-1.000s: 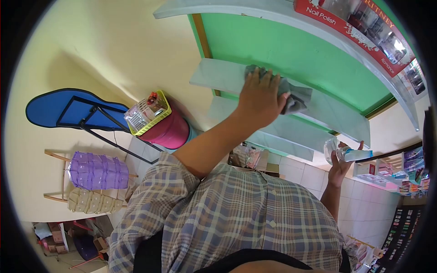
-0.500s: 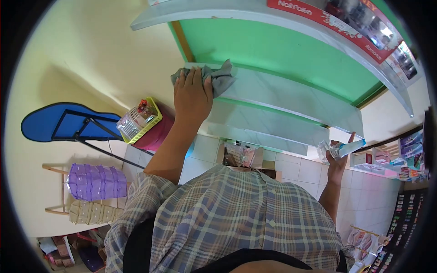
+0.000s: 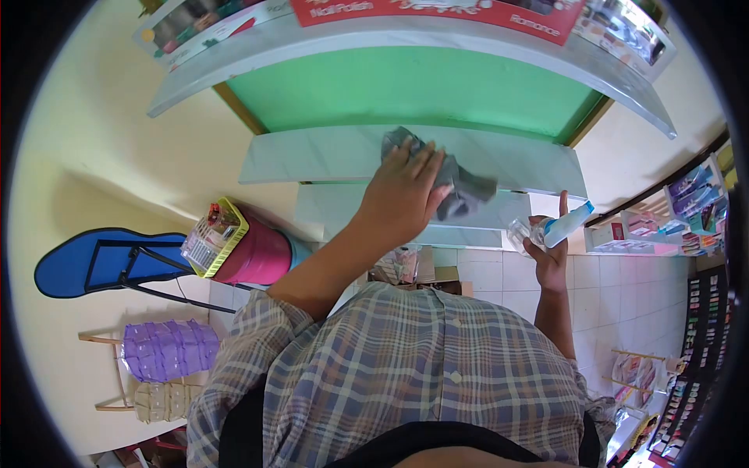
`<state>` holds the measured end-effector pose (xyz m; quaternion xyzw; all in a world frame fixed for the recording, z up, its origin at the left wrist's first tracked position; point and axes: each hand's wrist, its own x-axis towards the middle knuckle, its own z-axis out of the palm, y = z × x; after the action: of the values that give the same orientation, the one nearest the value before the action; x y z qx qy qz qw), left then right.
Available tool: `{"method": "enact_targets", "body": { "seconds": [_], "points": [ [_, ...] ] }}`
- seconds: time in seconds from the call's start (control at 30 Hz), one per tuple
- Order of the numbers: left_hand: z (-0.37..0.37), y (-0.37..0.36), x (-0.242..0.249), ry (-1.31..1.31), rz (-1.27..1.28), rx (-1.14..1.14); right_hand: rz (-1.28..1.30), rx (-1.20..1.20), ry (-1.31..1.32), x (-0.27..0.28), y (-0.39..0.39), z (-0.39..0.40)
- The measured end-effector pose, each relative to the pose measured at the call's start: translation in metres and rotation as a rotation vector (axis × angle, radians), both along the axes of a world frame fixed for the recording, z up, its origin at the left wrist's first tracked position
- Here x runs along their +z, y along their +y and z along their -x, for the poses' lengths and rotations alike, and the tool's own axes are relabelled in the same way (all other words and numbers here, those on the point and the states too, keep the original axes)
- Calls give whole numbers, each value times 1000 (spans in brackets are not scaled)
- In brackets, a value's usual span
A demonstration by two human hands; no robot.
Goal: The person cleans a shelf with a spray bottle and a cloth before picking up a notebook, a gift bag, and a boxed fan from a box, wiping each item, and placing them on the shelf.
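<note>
On the pale, marble-patterned shelf (image 3: 328,152), my left hand (image 3: 402,187) presses a crumpled grey cloth (image 3: 466,191), fingers spread over its top. One end of the cloth hangs toward the shelf's front edge and is blurred. To the right, my right hand (image 3: 552,253) is wrapped around a clear and light-blue plastic bottle (image 3: 568,225), which lies tilted across the palm. One finger of that hand points up at the shelf's right end.
Boxes marked Nail Polish (image 3: 437,14) line the upper shelf (image 3: 406,40). Lower shelves (image 3: 335,204) lie beneath. At left are a yellow basket (image 3: 226,238) on a pink bin (image 3: 253,253) and a blue board (image 3: 66,261). Stocked racks (image 3: 694,191) stand at right; cartons (image 3: 437,274) sit below.
My left hand has slid the cloth rightward along the shelf, from its left end to near the middle. The view has turned left; my right hand still holds the bottle.
</note>
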<state>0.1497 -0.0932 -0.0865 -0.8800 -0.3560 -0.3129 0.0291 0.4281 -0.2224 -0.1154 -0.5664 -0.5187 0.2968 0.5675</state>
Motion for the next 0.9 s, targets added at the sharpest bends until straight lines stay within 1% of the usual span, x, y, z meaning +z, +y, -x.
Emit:
{"method": "enact_targets", "body": {
  "seconds": [0.03,0.07,0.13,0.17,0.2,0.23,0.27,0.3,0.33,0.37,0.43,0.5,0.53,0.6,0.63,0.7,0.73,0.8,0.83,0.9],
  "points": [
    [0,-5,-1,-11,-20,-93,-2,-4,10,-2,-2,-2],
    [11,-4,0,21,-25,-84,-39,4,11,-3,-3,-4],
    [47,10,-15,60,8,65,-108,-3,48,-5,-5,-11],
    [73,17,-21,23,25,150,-103,-4,51,-4,-7,-16],
    [103,23,-24,-38,-18,151,-106,-41,1,-2,-7,-22],
    [123,25,-19,-56,-14,322,-107,-78,-51,0,-7,-25],
    [146,27,-16,-88,-15,386,-115,-85,-29,3,-6,-23],
    [164,30,-13,-157,100,485,-111,-85,-34,4,-6,-23],
    [176,32,-9,-170,162,575,-102,-66,-53,5,-6,-22],
    [185,39,-13,-173,165,576,-93,-46,-71,4,-6,-21],
    [192,54,-19,-47,62,622,-49,-2,-66,3,-6,-17],
    [180,61,-21,-10,105,593,54,57,54,5,-7,-4],
    [168,61,-19,28,144,560,13,75,2,-2,-5,-2],
    [139,57,-14,-28,177,411,2,107,28,-3,-2,7],
    [123,53,-13,-29,179,420,-11,128,57,-3,-1,10],
    [104,48,-12,-32,92,328,-22,131,68,-8,2,11],
    [105,48,-12,-32,90,336,-19,133,83,-8,3,11],
    [108,47,-14,-177,111,203,-14,146,98,-8,4,11],
    [112,44,-12,-174,108,211,-26,141,102,-9,4,10],
    [124,37,-1,-289,255,280,-39,140,109,-8,5,9]
  ]
}}
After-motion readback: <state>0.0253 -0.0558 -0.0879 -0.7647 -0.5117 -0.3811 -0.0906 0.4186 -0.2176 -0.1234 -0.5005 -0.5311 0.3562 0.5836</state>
